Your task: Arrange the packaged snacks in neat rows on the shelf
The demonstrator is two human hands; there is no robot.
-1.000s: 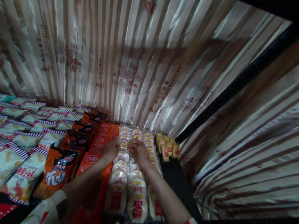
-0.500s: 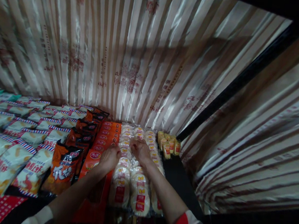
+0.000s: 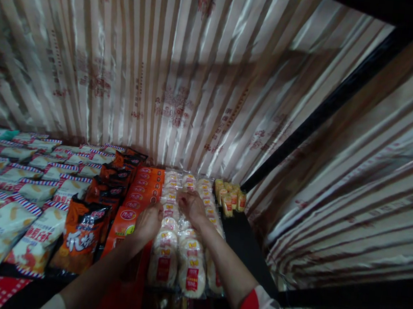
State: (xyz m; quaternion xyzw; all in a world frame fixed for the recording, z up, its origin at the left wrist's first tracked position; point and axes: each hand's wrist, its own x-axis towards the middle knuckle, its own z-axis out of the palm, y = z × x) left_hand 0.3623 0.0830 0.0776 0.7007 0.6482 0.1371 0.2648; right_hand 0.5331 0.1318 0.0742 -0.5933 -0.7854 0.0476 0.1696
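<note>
Rows of round pale crackers or cakes in clear wrappers with red-and-yellow labels [image 3: 193, 271] lie on the shelf before me. My right hand [image 3: 190, 206] reaches over the middle row with its fingers bent and pressed together; what sits at the fingertips is too dim to make out. Beside the left row, my left hand [image 3: 150, 221] is curled, its fingertips at the edge of the wrapped packs. It partly covers the orange-red printed packs [image 3: 135, 197] to the left. Whatever its fingers may hold is hidden.
Orange snack bags [image 3: 80, 234] and several rows of white snack bags [image 3: 37, 235] stand to the left. Small yellow packs [image 3: 228, 201] sit at the back right corner. A slanting black post [image 3: 305, 125] rises there, before a striped shiny curtain [image 3: 185, 73].
The whole view has shifted slightly, so the goods appear a little further left. Both hands stay in nearly the same place over the packs.
</note>
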